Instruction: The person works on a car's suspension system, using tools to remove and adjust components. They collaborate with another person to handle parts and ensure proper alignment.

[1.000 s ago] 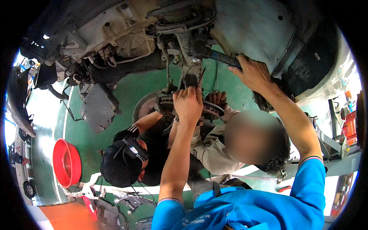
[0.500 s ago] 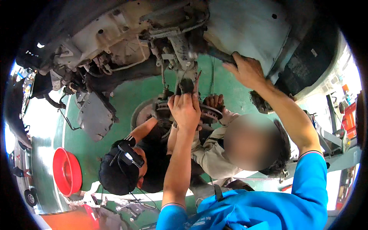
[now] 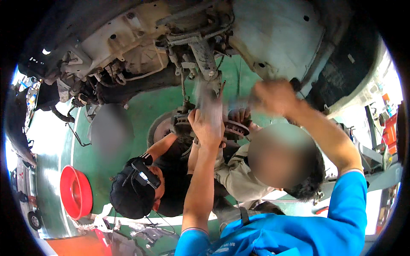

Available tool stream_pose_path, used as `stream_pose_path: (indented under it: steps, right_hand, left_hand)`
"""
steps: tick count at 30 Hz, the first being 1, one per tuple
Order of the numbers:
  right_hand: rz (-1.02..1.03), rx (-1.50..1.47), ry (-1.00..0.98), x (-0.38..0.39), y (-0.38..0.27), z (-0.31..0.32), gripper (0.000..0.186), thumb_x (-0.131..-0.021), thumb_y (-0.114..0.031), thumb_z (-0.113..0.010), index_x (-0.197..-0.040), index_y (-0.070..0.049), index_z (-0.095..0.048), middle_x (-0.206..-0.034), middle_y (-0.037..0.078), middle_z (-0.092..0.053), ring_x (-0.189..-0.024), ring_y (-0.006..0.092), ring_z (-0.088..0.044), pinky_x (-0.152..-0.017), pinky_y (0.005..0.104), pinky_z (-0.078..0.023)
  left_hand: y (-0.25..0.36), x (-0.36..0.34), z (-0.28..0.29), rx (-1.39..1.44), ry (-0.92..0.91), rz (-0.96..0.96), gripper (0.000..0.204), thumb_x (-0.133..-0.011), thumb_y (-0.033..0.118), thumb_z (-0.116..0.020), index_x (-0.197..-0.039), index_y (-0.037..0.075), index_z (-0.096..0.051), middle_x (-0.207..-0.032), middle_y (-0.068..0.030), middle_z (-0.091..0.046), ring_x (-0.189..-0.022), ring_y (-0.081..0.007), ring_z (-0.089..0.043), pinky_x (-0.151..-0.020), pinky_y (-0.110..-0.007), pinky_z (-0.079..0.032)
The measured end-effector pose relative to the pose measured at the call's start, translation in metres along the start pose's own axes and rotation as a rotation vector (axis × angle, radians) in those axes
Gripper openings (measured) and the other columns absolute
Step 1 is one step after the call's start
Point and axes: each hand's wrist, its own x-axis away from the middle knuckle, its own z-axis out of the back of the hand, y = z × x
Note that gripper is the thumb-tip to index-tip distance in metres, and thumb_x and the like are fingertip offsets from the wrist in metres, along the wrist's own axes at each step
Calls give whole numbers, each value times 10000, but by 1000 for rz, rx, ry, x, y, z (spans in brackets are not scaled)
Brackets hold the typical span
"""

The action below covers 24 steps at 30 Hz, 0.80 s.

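Observation:
My right hand (image 3: 276,97) is closed around the handle of a hammer (image 3: 209,102), whose head is smeared by motion in front of the strut's lower end. The handle's dark butt sticks out behind my fist. My left hand (image 3: 207,130) is closed just below, at the wheel hub, beside a thin rod (image 3: 223,88); the blurred hammer hides what its fingers hold. Above hangs the grimy strut (image 3: 201,55). A brake disc (image 3: 236,127) lies just right of my left hand, and a co-worker's hand (image 3: 242,114) rests on it.
A co-worker in a black cap (image 3: 131,190) crouches at the left, one arm reaching to the hub. Another in a beige shirt (image 3: 237,179) leans in under my right arm. The vehicle's underbody (image 3: 273,38) hangs overhead. A red basin (image 3: 76,192) stands on the green floor.
My right hand has swung the hammer down and left, from beside the wheel arch to the strut's lower end. My left hand stays at the hub.

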Motion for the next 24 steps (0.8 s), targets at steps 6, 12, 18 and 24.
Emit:
stream_pose_path:
  steps: [6, 12, 18, 24]
  right_hand:
    - [-196, -122, 46, 7, 2, -30, 530, -897, -557, -554, -956, -33, -601, -717, 186, -653, -694, 379, -658, -619, 484, -510]
    - [217, -179, 76, 39, -29, 1, 525, -824, -558, -628, -930, -45, -587, -831, 185, -660, -785, 371, -661, -627, 453, -516]
    - [-88, -80, -33, 11, 17, -24, 612, -882, -599, -535, -1041, -12, -601, -812, 203, -653, -796, 394, -653, -692, 471, -517]
    - [-227, -139, -95, 18, -1, -27, 612, -881, -631, -519, -965, -29, -589, -738, 188, -656, -723, 386, -661, -651, 474, -523]
  left_hand:
    - [2, 6, -6, 18, -77, 62, 142, -902, 152, -609, -839, 24, -604, -727, -93, -564, -722, -297, -550, -845, -429, -408]
    - [-8, 14, -11, -125, 32, 16, 149, -894, 157, -617, -825, 25, -605, -734, -106, -566, -719, -309, -547, -830, -442, -427]
    - [6, 5, -9, 68, -3, 22, 116, -891, 127, -615, -821, 35, -605, -699, -96, -559, -710, -306, -549, -859, -443, -408]
    - [0, 8, -9, 3, 5, 50, 113, -882, 142, -627, -841, 38, -609, -712, -83, -578, -694, -292, -554, -827, -421, -419]
